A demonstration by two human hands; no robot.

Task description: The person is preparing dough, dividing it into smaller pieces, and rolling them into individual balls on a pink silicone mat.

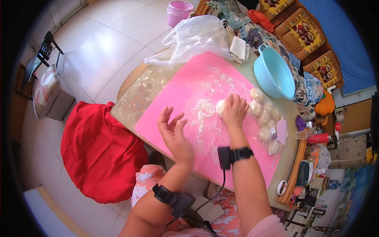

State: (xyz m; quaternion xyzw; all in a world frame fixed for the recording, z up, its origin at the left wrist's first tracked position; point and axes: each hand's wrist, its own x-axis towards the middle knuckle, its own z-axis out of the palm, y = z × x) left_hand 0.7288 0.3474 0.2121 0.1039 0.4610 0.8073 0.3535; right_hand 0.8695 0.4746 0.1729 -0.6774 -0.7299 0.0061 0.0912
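My right hand [235, 110] grips a white dough ball [220, 108] on the pink silicone mat [174, 97], fingers curled over its right side. Raised above the mat's near left part, my left hand [176, 136] is empty, with its fingers apart and slightly bent. Loose flour [205, 109] is scattered left of the dough ball and farther up the mat. To the right of my right hand lie several more dough balls [264, 118], apparently under clear plastic film. A pink dough scraper [281, 132] rests at their right edge.
A light-blue basin [274, 72] stands at the table's far right, near a folded white cloth [239, 49] and a clear plastic bag [198, 37]. A red-covered round seat [100, 154] is at left. Near the right edge sits a small round container [282, 187].
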